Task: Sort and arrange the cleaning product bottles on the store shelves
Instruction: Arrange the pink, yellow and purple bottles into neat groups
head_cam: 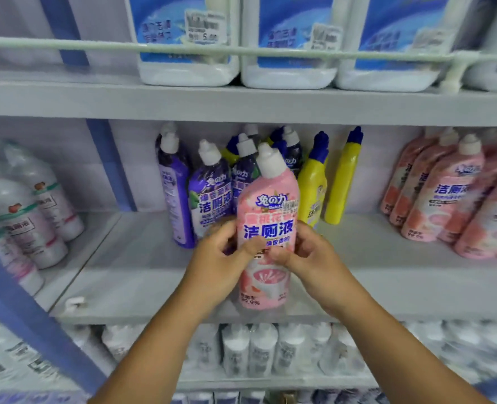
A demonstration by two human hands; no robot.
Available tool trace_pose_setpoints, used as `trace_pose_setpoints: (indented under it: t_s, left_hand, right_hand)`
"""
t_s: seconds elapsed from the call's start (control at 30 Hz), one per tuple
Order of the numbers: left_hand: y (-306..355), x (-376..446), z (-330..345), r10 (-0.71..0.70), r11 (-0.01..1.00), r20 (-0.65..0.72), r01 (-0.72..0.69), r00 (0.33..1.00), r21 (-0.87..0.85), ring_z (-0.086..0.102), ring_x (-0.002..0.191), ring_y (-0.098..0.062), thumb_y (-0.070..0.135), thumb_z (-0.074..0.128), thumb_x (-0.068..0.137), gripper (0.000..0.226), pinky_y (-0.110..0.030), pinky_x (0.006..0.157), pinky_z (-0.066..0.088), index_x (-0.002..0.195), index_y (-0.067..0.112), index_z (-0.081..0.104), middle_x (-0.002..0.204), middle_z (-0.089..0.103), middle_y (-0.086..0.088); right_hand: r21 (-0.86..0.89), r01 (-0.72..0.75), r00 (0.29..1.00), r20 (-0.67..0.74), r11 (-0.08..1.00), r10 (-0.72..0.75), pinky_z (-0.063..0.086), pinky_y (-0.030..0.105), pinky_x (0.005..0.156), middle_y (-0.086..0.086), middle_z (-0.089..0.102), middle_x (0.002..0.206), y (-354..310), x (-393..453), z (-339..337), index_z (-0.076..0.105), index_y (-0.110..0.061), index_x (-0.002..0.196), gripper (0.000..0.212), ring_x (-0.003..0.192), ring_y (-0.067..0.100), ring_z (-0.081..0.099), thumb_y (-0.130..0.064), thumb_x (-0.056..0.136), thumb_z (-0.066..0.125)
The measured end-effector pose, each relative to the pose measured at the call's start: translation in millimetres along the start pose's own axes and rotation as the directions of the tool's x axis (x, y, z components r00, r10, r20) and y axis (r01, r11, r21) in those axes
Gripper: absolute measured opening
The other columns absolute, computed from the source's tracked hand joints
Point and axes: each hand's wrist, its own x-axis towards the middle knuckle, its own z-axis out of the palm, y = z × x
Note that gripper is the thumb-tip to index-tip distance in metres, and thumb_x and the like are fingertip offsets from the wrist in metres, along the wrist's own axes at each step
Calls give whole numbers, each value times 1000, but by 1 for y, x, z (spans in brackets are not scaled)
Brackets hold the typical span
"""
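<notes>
Two hands grip one pink bottle (266, 217) upright above the front edge of the middle shelf (387, 275): left hand (221, 252) and right hand (305, 252) curl their fingers round its waist, label outward, probably to read and sort it. Purple bottles (209, 188) stand behind; its pink kin (445, 193) cluster toward the shelf's right end.

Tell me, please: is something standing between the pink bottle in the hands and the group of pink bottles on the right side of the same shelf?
Nothing visible does. The pink bottle, held by the left hand and right hand, has bare shelf between it and the pink group.
</notes>
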Motion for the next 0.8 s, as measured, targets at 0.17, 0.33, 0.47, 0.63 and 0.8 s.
trace_pose_setpoints:
  t_s: [0.17,0.33,0.47,0.63,0.8]
  left_hand:
    - [-13,30,28,4,982,-304,53,953,181,65,99,-12,62,71,78,52,-33,91,55,120,31,64,117,60,6]
    - [-48,44,57,-126,962,-345,199,930,187,69,93,-25,63,80,77,59,-42,86,58,122,29,61,111,68,-7]
    - [-48,39,81,-125,969,-381,196,916,151,67,83,-18,37,79,87,22,-26,75,54,95,30,60,89,69,5]
    - [-42,36,102,-83,978,-375,147,923,146,64,79,6,26,72,93,12,-9,66,43,96,31,61,88,66,15]
    - [-24,28,131,-57,986,-337,106,940,130,65,91,-17,27,71,94,21,-31,77,43,106,43,63,92,69,10]
  right_hand:
    - [-72,49,981,-182,996,-61,60,28,81,1,78,108,-4,-3,-84,64,-18,120,35,99,19,74,-5,88,72]
    - [-87,69,935,-342,994,-95,60,27,80,-4,79,104,7,-11,-173,62,-23,118,35,95,13,75,-1,91,67]
    - [-204,25,905,-410,979,-109,59,28,83,-8,78,106,24,-17,-233,63,-26,119,34,99,11,73,-2,94,66]
    - [-253,3,913,-394,967,-106,57,38,96,-6,75,116,30,-17,-293,62,-32,121,32,108,12,71,-13,96,68]
    - [-285,12,896,-422,959,-136,57,33,96,-12,74,116,34,-11,-329,61,-30,128,35,107,5,70,-18,96,68]
